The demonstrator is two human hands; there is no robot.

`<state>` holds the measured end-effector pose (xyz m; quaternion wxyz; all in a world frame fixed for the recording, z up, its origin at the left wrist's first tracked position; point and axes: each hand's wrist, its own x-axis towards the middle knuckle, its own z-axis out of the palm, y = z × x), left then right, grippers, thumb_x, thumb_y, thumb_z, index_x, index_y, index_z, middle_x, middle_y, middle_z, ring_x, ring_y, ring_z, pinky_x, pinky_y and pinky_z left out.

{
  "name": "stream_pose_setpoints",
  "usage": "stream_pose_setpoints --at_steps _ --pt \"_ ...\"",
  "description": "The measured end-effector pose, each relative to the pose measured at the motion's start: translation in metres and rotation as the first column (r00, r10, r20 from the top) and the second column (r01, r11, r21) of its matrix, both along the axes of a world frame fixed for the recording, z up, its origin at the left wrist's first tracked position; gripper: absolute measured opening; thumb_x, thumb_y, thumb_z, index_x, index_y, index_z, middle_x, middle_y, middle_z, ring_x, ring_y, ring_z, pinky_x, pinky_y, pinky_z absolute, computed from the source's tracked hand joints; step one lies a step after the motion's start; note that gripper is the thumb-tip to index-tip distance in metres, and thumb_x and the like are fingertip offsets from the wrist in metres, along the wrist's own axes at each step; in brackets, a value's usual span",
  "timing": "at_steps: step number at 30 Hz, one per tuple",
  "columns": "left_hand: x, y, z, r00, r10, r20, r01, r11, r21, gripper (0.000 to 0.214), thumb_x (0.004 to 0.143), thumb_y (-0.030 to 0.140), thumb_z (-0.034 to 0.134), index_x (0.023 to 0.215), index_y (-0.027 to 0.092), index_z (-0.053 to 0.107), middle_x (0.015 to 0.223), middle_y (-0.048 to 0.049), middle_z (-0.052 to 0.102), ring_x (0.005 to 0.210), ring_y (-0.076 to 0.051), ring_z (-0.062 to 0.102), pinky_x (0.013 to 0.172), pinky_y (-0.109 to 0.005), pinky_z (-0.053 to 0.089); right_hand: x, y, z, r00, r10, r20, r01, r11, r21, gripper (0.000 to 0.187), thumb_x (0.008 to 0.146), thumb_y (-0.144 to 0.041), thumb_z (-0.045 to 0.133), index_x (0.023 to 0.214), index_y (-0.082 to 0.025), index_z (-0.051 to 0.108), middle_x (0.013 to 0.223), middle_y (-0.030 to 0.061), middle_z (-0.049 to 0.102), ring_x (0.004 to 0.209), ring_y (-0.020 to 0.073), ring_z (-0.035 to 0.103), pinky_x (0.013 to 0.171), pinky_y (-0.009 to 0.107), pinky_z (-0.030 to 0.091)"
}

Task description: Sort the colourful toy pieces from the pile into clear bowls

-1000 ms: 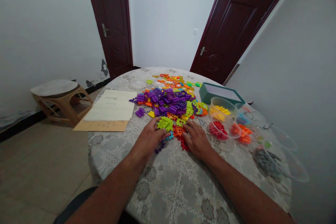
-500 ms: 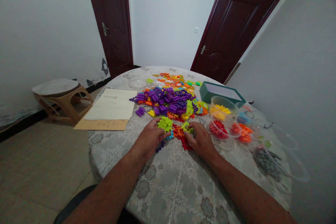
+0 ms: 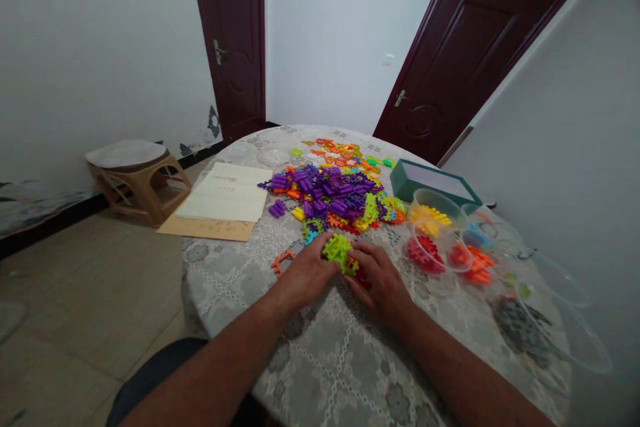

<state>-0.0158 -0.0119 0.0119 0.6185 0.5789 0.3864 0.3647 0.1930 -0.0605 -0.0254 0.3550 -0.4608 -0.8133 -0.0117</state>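
Near the front of the table, my left hand [image 3: 311, 271] is closed on a lime-green notched plastic building block [image 3: 337, 247], which looks built up from interlocking pieces. My right hand [image 3: 384, 280] grips the same block's right side, fingertips bent around it. Red pieces lie partly hidden beneath and beside my right hand. Left of my left hand, an orange open-frame piece [image 3: 283, 261] rests on the tablecloth. Just beyond the hands is a heap of purple pieces [image 3: 327, 190], with green, yellow and orange ones around its edges.
Clear plastic tubs [image 3: 439, 227] with yellow, red and orange pieces stand at right, near a green box [image 3: 434, 180]. Papers [image 3: 227, 190] lie on the table's left. A stool [image 3: 143, 177] stands beyond the left edge. Grey pieces [image 3: 520, 327] sit at far right.
My hands have come together, so the two separate green pieces now meet between them. The view has swung slightly left. The orange frame and a green frame piece left of my hands are now uncovered.
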Motion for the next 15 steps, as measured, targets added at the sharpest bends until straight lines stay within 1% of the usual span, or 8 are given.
stream_pose_setpoints --at_steps 3,6,9,11,13,14,15 --pt "0.0014 -0.0015 0.0014 0.999 0.01 -0.049 -0.007 0.998 0.064 0.047 0.075 0.013 0.065 0.121 0.022 0.07 0.112 -0.0068 0.076 0.101 -0.025 0.065 0.09 -0.033 0.049 0.0011 0.0001 -0.0007 1.0 0.001 -0.016 0.0 1.0 0.012 0.05 0.097 -0.025 0.069 0.145 -0.03 0.056 0.138 0.0154 0.062 0.127 0.0324 0.063 0.107 0.054 0.057" --pt "0.0027 -0.0024 -0.001 1.0 -0.002 -0.013 0.003 0.998 0.061 0.047 0.074 0.012 0.065 0.119 0.023 0.07 0.106 -0.0055 0.076 0.096 -0.024 0.066 0.085 -0.032 0.05 -0.0001 -0.0008 -0.0011 0.999 0.0 -0.036 0.0 1.0 0.005 0.049 0.098 -0.025 0.068 0.145 -0.03 0.058 0.138 0.0152 0.062 0.127 0.0322 0.064 0.107 0.054 0.058" --pt "0.0029 -0.0027 -0.0037 1.0 -0.002 -0.02 0.004 0.997 0.075 0.05 0.073 0.012 0.066 0.122 0.023 0.07 0.108 -0.0069 0.075 0.097 -0.024 0.066 0.087 -0.033 0.05 -0.0012 -0.0023 -0.0014 0.998 0.027 -0.056 -0.028 0.999 -0.021 0.048 0.097 -0.026 0.07 0.144 -0.03 0.058 0.138 0.0148 0.061 0.128 0.0313 0.063 0.108 0.052 0.057" --pt "0.0022 -0.0031 -0.0029 0.999 -0.004 -0.052 0.009 0.995 0.103 0.052 0.073 0.011 0.066 0.124 0.023 0.07 0.112 -0.0082 0.075 0.1 -0.025 0.066 0.091 -0.035 0.05 -0.0013 -0.0033 -0.001 0.993 0.018 -0.119 -0.024 0.999 -0.046 0.047 0.097 -0.027 0.07 0.142 -0.029 0.058 0.139 0.0149 0.061 0.129 0.0313 0.062 0.109 0.052 0.056" --pt "0.0016 -0.0036 -0.0009 0.998 -0.021 -0.062 0.028 0.993 0.114 0.055 0.074 0.01 0.064 0.126 0.024 0.07 0.114 -0.0085 0.075 0.103 -0.026 0.066 0.093 -0.036 0.05 -0.0014 -0.0038 -0.0001 0.969 -0.054 -0.24 0.025 0.992 -0.121 0.046 0.097 -0.03 0.07 0.141 -0.028 0.059 0.137 0.0142 0.063 0.123 0.0302 0.065 0.105 0.05 0.057" --pt "0.0014 -0.0038 -0.0001 0.998 -0.032 -0.055 0.038 0.993 0.115 0.056 0.074 0.01 0.064 0.128 0.024 0.069 0.115 -0.0083 0.075 0.104 -0.026 0.066 0.095 -0.037 0.05 -0.0018 -0.0037 0.0004 0.944 -0.102 -0.315 0.04 0.98 -0.196 0.045 0.097 -0.031 0.069 0.141 -0.027 0.059 0.134 0.013 0.065 0.116 0.0286 0.068 0.099 0.048 0.059" --pt "0.0016 -0.0039 0.0002 0.998 -0.042 -0.046 0.047 0.992 0.116 0.058 0.074 0.011 0.064 0.129 0.024 0.069 0.117 -0.008 0.076 0.105 -0.027 0.067 0.096 -0.037 0.051 -0.0024 -0.0033 0.001 0.909 -0.148 -0.39 0.031 0.957 -0.29 0.045 0.097 -0.033 0.069 0.14 -0.027 0.059 0.129 0.0116 0.067 0.107 0.0266 0.07 0.093 0.045 0.06"
